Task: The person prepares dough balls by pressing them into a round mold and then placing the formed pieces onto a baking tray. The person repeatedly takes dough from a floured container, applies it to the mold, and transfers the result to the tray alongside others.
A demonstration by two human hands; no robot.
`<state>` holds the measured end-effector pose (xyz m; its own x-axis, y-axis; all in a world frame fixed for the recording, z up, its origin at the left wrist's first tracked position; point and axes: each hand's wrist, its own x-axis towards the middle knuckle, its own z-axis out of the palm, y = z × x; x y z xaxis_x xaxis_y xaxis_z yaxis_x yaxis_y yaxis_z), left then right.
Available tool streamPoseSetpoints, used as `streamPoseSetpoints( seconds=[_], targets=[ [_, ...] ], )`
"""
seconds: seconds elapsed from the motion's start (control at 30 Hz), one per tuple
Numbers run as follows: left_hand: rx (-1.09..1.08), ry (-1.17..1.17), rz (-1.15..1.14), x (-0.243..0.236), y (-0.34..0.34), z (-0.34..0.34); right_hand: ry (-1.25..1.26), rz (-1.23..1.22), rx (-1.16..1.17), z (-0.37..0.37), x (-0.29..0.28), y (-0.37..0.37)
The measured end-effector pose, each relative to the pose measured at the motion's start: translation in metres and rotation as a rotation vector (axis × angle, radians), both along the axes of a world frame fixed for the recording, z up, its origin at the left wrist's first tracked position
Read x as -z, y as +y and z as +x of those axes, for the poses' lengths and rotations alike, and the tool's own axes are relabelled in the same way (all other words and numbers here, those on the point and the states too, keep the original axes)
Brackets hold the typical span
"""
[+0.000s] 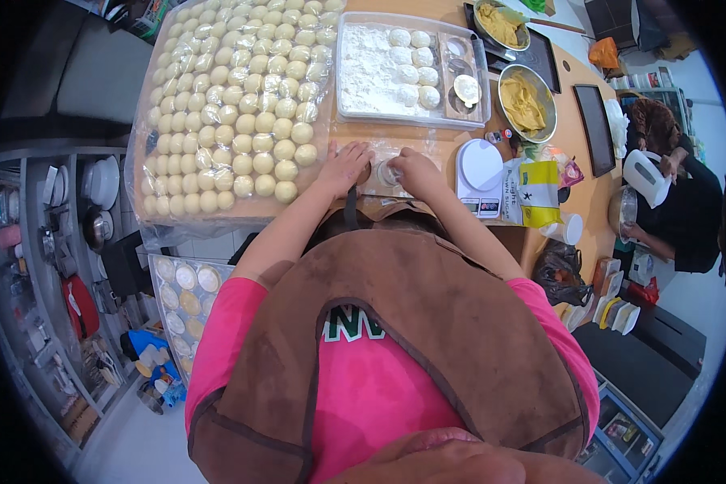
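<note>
On the floury work surface, my left hand (343,168) curls its fingers beside a small brown item, too hidden to name. A little to its right, my right hand (415,176) grips a small whitish cup-like object (385,173). Just beyond both hands is a clear tub (366,73) of white powder with rows of powdered balls and a tray section holding a pale round piece (466,90). To the left, many pale dough balls (242,145) sit in rows under clear plastic.
At right are a white scale (480,169), yellow bag (540,194), bowls of yellow mixture (524,105) and a dark tray (595,129). A co-worker (682,218) holds a white appliance (649,173) over a bowl. A tray of discs (185,302) is lower left, beside shelving (97,323).
</note>
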<state>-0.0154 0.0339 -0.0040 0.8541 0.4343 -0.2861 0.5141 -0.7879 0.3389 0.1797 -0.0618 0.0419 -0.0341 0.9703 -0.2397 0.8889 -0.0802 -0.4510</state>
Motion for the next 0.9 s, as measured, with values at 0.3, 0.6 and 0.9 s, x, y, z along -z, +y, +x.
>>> streamPoseSetpoints(
  seconds=[0.3, 0.6, 0.9],
  targets=[
    [-0.004, -0.012, -0.008, 0.004, 0.0, -0.001, -0.103, -0.029, -0.08, -0.013, 0.007, 0.0],
    [-0.012, -0.011, 0.012, 0.01, 0.0, -0.001, -0.146, -0.003, -0.058, -0.02, 0.01, -0.002],
    [-0.024, -0.032, -0.011, 0.015, 0.0, -0.002, -0.047, 0.022, -0.03, -0.008, -0.012, 0.006]
  ],
)
